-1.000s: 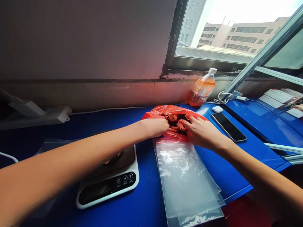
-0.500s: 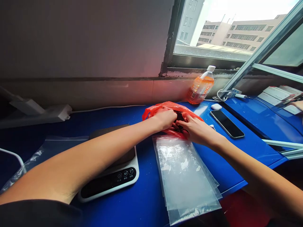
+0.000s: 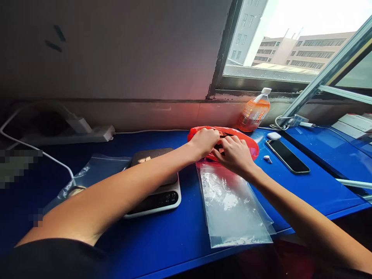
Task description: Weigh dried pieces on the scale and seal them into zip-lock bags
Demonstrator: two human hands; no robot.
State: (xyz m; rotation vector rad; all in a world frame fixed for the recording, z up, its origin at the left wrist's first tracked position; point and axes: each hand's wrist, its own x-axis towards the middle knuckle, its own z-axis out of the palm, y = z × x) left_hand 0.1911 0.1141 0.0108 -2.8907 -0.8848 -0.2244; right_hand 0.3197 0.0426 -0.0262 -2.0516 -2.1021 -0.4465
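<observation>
A red plastic bag lies with its mouth spread on the blue table. Dark brown pieces show inside it; their kind is hard to make out. My left hand reaches into the mouth from the left with its fingers curled. Beside it, my right hand bends its fingers over the same pieces. Both sets of fingertips are hidden in the opening, so what they pinch cannot be seen. Clear zip bags lie flat just in front. Left of them is a kitchen scale with small pale pieces on top, partly behind my left forearm.
An orange drink bottle stands by the wall under the window. A phone, a white earbud case and an earbud lie to the right. Another clear bag and a power strip are at the left.
The view has shifted, showing more at the left. My right hand has turned further over the bag's mouth, fingers curled. The bag's right side bulges out more.
</observation>
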